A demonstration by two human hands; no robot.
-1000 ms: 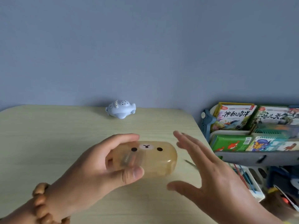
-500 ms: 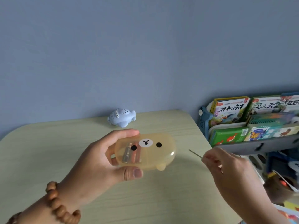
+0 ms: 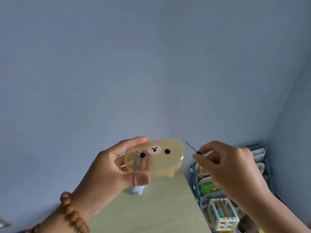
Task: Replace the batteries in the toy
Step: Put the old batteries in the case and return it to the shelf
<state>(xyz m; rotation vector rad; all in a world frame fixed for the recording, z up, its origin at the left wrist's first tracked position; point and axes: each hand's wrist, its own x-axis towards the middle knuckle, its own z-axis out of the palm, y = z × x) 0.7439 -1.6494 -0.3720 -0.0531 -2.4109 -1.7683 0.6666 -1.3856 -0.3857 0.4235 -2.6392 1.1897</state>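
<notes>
A plain blue-grey wall (image 3: 151,64) fills most of the view and meets a side wall (image 3: 296,115) at a corner on the right. Below lies a pale yellow-green tabletop (image 3: 159,209). Just beside its right edge stands a blue book rack (image 3: 196,180) holding picture books (image 3: 208,188) and a white slotted pen holder (image 3: 225,221). The light is soft and even.

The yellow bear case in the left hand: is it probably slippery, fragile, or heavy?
The bear case looks glossy, thin plastic: probably slippery, perhaps crackable if squeezed. The left hand holds it up between fingers and thumb alone, so likely light. Items seen inside may shift.
</notes>
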